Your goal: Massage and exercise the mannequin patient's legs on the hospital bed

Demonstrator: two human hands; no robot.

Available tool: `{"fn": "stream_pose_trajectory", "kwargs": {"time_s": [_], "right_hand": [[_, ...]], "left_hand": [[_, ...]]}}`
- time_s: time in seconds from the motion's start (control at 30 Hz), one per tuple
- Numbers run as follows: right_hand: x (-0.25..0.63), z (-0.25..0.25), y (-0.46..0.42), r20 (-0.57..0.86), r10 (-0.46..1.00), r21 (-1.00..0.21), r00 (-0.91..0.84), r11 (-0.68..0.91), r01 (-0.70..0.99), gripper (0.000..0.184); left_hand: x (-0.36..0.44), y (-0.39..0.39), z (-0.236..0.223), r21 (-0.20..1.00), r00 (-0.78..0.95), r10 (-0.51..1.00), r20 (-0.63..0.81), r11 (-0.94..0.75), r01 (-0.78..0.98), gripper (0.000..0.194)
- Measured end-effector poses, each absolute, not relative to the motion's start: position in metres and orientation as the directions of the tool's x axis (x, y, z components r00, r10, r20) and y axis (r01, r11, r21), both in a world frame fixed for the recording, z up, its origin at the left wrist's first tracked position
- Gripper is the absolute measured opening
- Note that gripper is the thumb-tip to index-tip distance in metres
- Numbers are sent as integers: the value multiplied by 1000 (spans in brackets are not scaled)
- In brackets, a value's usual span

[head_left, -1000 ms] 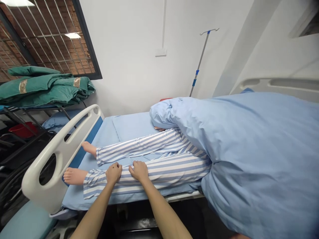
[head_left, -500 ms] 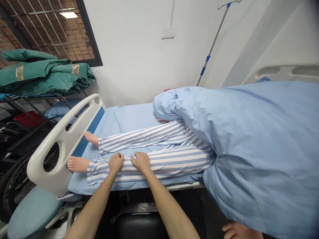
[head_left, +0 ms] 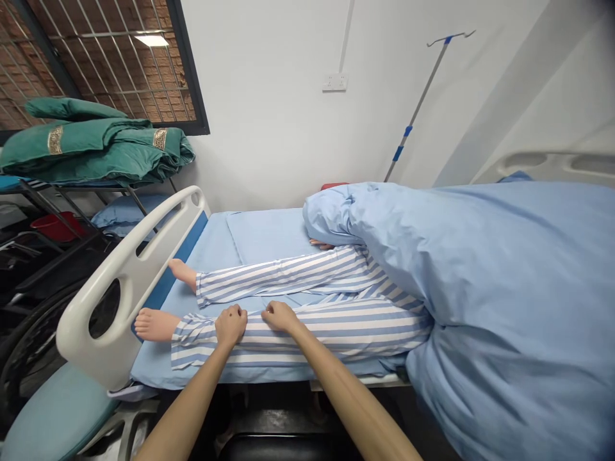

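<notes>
A figure with bare feet lies on a bed, its legs in blue-and-white striped trousers point(head_left: 365, 326). My left hand point(head_left: 231, 324) is on the near lower leg above the ankle, its fingers curled over the shin. Slightly towards the knee, my right hand point(head_left: 281, 317) rests on the same leg, fingers bent inward and closed. A small gap separates the two hands. The near foot point(head_left: 156, 324) points up, and the far foot point(head_left: 182, 273) lies beyond it. A light blue quilt point(head_left: 504, 269) covers the upper body; part of a hand point(head_left: 321, 244) shows under its edge.
A white footboard point(head_left: 86, 333) closes the bed's left end. On the left are folded green quilts point(head_left: 96, 147), a red basin point(head_left: 57, 225), a wheelchair wheel point(head_left: 29, 358) and a round teal seat point(head_left: 57, 410). An IV pole point(head_left: 418, 109) stands behind the bed.
My view has tilted up slightly, so the scene sits lower. My right hand's fingers are more tucked in. A hand seen below the quilt at lower right is out of view.
</notes>
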State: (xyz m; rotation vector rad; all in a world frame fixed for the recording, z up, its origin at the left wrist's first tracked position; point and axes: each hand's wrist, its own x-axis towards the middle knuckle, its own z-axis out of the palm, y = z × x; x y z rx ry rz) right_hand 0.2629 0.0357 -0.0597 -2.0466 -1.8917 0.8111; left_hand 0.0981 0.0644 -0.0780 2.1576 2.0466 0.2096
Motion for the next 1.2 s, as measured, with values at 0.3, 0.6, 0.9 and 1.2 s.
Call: {"fn": "stream_pose_trajectory", "kwargs": {"time_s": [0.3, 0.6, 0.9, 1.2], "right_hand": [[318, -59, 116, -499, 827, -597, -260, -111, 794, 22], [359, -97, 155, -632, 680, -644, -372, -193, 740, 22], [360, -118, 158, -584, 692, -719, -424, -198, 667, 17], [352, -121, 154, -630, 679, -692, -378, -270, 669, 32]], "left_hand": [[84, 114, -71, 281, 315, 947, 64, -320, 905, 23], [52, 236, -70, 12, 418, 909, 15, -418, 909, 63], [29, 259, -84, -189, 394, 903, -169, -422, 887, 45], [40, 257, -27, -254, 359, 914, -188, -399, 881, 41]]}}
